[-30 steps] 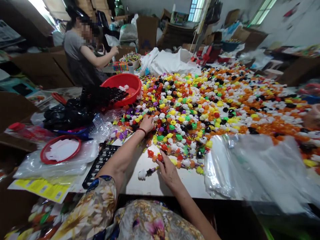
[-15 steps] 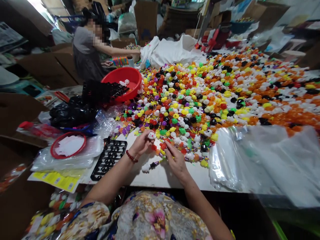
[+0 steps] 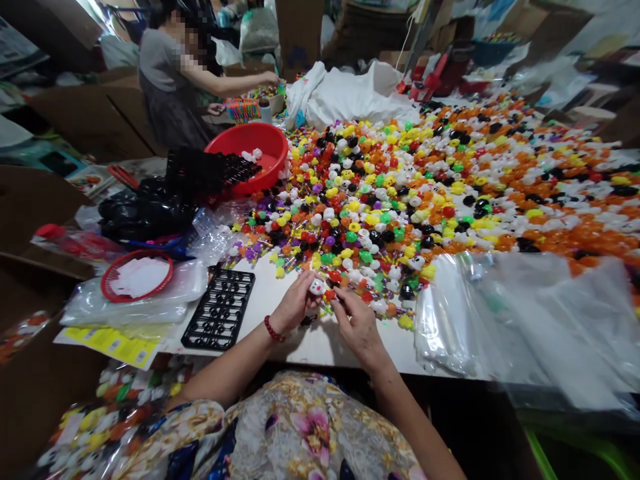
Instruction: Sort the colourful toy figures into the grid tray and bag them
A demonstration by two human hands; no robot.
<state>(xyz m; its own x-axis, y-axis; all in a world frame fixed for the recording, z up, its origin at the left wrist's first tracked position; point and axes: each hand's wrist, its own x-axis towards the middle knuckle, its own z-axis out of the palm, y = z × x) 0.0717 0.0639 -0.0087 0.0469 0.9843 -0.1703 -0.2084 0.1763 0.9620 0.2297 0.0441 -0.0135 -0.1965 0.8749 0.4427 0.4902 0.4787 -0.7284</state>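
Note:
My left hand [image 3: 294, 308], a dark red bead bracelet at its wrist, pinches a small white plastic character head [image 3: 317, 287] with a painted face and red marks. Close beside it, the fingers of my right hand [image 3: 357, 327] are closed on a small red plastic piece [image 3: 329, 295], partly hidden by the fingertips. Whether the two pieces are joined, I cannot tell. Both hands are just above the white table [image 3: 320, 347], at the near edge of a large heap of small colourful plastic figures [image 3: 373, 217], some on short sticks.
A black plastic grid tray [image 3: 220, 310] lies to the left, near a red basket [image 3: 104, 285] with white pieces. Farther back stands a red basin [image 3: 283, 150]. Clear plastic bags [image 3: 460, 313] cover the right front. Across the table a co-worker [image 3: 165, 73] handles colourful sticks.
My hands have come closer together, bringing the white head right beside the red piece. The white-ended stick between my wrists no longer shows there. The co-worker's reaching arm has risen slightly.

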